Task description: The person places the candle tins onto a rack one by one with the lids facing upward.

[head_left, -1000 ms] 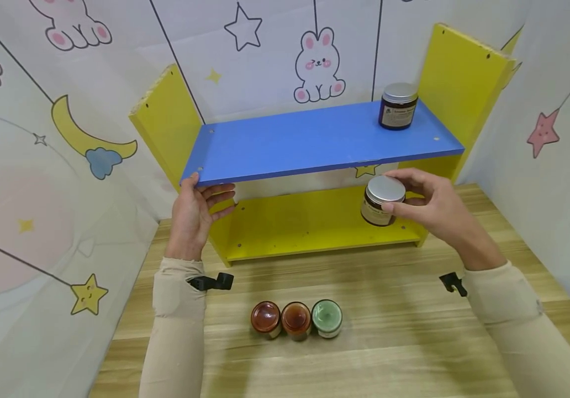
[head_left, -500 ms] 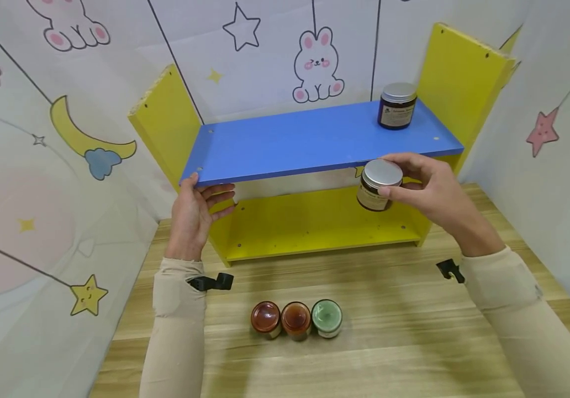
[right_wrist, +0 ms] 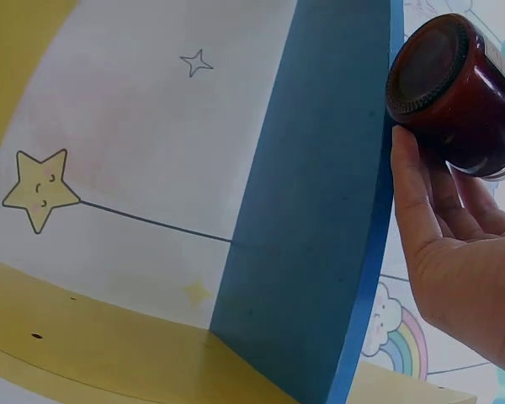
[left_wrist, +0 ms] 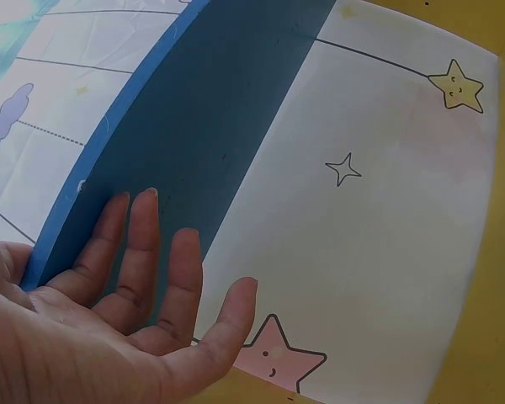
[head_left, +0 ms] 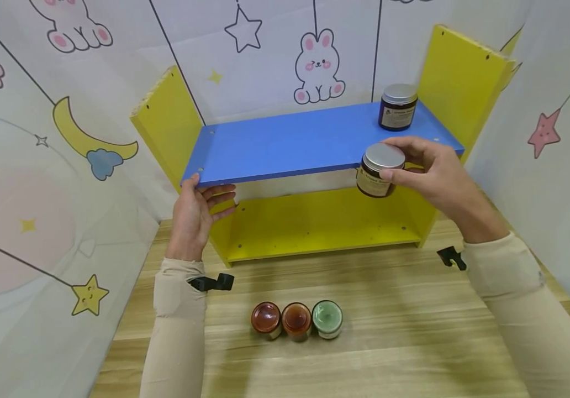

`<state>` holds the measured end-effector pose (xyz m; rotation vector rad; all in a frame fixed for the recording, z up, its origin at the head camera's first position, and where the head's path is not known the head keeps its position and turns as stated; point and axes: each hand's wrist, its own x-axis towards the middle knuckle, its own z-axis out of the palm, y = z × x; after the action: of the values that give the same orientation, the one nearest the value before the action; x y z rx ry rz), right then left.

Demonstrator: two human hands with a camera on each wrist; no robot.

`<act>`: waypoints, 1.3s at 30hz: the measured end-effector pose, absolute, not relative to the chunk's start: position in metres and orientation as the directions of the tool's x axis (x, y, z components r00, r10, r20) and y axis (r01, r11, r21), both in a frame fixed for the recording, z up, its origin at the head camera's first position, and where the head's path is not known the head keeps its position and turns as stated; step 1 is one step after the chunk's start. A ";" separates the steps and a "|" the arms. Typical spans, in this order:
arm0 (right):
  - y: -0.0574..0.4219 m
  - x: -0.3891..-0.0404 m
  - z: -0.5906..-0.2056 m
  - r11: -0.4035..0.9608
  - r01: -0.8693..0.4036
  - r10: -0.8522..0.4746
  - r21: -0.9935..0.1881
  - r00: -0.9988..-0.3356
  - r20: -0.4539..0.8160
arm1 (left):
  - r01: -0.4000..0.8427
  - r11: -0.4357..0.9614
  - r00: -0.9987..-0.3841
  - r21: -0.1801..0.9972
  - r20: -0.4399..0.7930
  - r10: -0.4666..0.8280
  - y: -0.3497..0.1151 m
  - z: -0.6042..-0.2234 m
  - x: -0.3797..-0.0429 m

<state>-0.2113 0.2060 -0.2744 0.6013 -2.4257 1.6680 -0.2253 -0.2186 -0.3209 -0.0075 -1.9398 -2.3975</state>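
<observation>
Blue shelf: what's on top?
One silver-lidded jar stands near the right end of the shelf; the left hand touches its front-left corner. The right hand and held jar hide part of the front edge.

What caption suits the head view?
Right hand holds a silver-lidded jar near the blue shelf; left hand grips the shelf's left front corner.

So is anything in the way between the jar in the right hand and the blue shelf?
The held jar is in front of the blue shelf with nothing visible between them. Another silver-lidded jar stands near the shelf's right end, toward the back, so that spot is taken.
</observation>
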 end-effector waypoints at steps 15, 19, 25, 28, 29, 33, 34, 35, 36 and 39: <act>0.199 -0.216 -0.259 0.316 -0.420 -0.253 -0.850 -0.901 0.352 | 0.046 -0.213 -0.998 0.976 0.038 -0.042 -0.219 -0.321 -0.224; 0.199 -0.218 -0.258 0.329 -0.420 -0.249 -0.846 -0.903 0.351 | 0.046 -0.219 -0.998 0.975 0.038 -0.042 -0.219 -0.321 -0.224; 0.197 -0.221 -0.254 0.350 -0.410 -0.240 -0.842 -0.908 0.343 | 0.047 -0.217 -0.998 0.975 0.039 -0.040 -0.219 -0.321 -0.225; 0.198 -0.222 -0.252 0.356 -0.399 -0.240 -0.845 -0.913 0.330 | 0.046 -0.216 -0.998 0.975 0.038 -0.041 -0.219 -0.321 -0.225; 0.198 -0.223 -0.252 0.358 -0.397 -0.241 -0.845 -0.914 0.327 | 0.045 -0.216 -0.998 0.975 0.037 -0.041 -0.219 -0.321 -0.225; 0.198 -0.226 -0.249 0.385 -0.404 -0.257 -0.830 -0.911 0.324 | 0.046 -0.210 -0.998 0.977 0.038 -0.043 -0.218 -0.321 -0.225; 0.198 -0.228 -0.249 0.393 -0.405 -0.261 -0.826 -0.910 0.322 | 0.047 -0.208 -0.998 0.977 0.039 -0.044 -0.218 -0.321 -0.225; 0.198 -0.229 -0.248 0.399 -0.407 -0.268 -0.822 -0.909 0.320 | 0.048 -0.206 -0.998 0.977 0.040 -0.044 -0.218 -0.321 -0.225; 0.199 -0.230 -0.247 0.407 -0.407 -0.274 -0.818 -0.908 0.316 | 0.049 -0.205 -0.998 0.978 0.040 -0.045 -0.218 -0.321 -0.225; 0.199 -0.234 -0.244 0.413 -0.408 -0.296 -0.814 -0.906 0.303 | 0.049 -0.203 -0.998 0.978 0.040 -0.046 -0.218 -0.321 -0.225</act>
<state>-0.2341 0.1988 -0.2437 0.6370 -2.5454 1.5154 -0.2250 -0.2185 -0.3212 -0.0038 -1.9431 -2.3903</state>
